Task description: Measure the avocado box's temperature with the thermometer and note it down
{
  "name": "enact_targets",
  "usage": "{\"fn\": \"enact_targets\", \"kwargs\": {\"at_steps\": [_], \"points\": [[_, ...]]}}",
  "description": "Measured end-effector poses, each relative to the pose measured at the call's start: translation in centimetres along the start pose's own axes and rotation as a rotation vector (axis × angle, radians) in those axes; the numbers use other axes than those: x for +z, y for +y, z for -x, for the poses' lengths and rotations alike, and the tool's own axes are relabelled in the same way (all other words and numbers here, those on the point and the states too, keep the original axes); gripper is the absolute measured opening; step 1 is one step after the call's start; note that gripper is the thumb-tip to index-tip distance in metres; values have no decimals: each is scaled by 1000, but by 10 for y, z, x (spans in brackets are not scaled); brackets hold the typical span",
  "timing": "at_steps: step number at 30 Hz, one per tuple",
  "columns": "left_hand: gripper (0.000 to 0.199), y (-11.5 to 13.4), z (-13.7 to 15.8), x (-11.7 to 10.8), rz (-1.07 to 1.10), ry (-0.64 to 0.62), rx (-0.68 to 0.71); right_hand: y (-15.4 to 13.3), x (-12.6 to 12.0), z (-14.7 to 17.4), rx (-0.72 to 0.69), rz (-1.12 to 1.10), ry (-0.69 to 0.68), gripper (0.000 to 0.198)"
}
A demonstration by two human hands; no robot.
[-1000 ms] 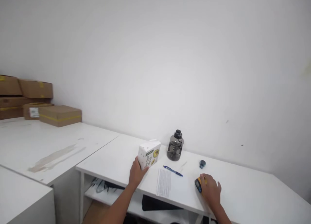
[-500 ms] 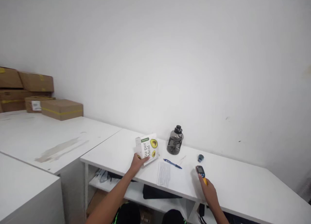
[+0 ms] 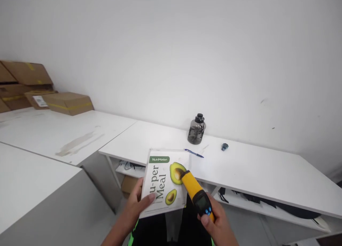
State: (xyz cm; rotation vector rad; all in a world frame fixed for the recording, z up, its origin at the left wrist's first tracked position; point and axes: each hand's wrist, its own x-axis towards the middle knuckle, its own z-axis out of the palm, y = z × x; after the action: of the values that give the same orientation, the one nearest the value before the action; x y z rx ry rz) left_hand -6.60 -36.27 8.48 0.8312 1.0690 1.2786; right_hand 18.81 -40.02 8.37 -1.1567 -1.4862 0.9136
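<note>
My left hand (image 3: pixel 137 200) grips the lower left edge of a white box (image 3: pixel 157 178) printed "NutriMotion" and "Meal" with avocado pictures, its thumb across the front. The box is held up over my lap, in front of the table edge. In my right hand (image 3: pixel 215 217) is a yellow and black infrared thermometer (image 3: pixel 196 192), with a small screen and blue buttons facing me. Its front end overlaps the upper avocado picture; whether it touches the box I cannot tell.
On the white table (image 3: pixel 256 167) stand a dark water bottle (image 3: pixel 196 130), a blue pen (image 3: pixel 194 153) and a small dark blue object (image 3: pixel 224 146). Cardboard boxes (image 3: pixel 68 103) are stacked at the far left. A shelf (image 3: pixel 267 207) under the table holds dark items.
The box has come off the table toward me and now faces me. The thermometer has moved left to the box's front. The view has tilted down; the box now hides the paper sheet's place.
</note>
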Motion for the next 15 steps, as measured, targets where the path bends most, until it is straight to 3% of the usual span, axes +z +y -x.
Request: {"fn": "enact_targets", "kwargs": {"at_steps": [5,9,15], "points": [[73,1,10,-4,-143,-5,110,-9,-5,8,59,-9,-133,69],[76,-7,7,-8,-258,-67,157,-11,-4,11,73,-15,-101,62],[74,-12,7,-6,-400,-84,357,-9,-4,16,97,16,-114,69]]}}
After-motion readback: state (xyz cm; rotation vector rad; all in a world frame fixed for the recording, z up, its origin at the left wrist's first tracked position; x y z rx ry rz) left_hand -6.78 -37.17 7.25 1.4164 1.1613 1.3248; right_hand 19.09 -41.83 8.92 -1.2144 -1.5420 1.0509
